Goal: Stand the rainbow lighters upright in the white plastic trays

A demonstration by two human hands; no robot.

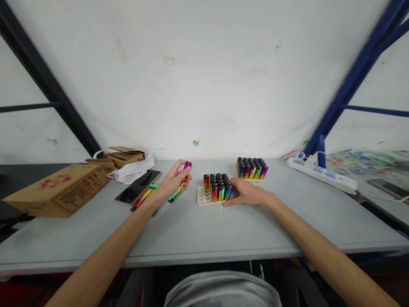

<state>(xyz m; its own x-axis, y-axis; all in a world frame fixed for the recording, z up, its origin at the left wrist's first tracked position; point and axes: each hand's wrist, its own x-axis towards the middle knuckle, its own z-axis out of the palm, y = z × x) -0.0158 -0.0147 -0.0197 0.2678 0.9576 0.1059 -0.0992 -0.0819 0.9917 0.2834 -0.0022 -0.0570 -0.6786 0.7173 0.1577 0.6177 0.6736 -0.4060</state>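
My left hand (175,178) is closed around a purple and yellow lighter (187,165), its black top pointing up. Beneath that hand, a green lighter (175,195) and a red-yellow lighter (142,199) lie on the table, partly hidden. In the middle stands a white tray (203,197) with round sockets, its left part bare and the rest filled with several upright colourful lighters (220,187). My right hand (245,192) rests at the tray's right side, thumb and fingers apart, against the tray or its end lighters.
A full block of lighters (252,168) stands behind to the right. At left are a phone (138,186), a white plastic bag (134,169) and cardboard boxes (68,185). A white power strip (322,175) lies at right, beside the blue frame post (321,151). A wall closes off the back.
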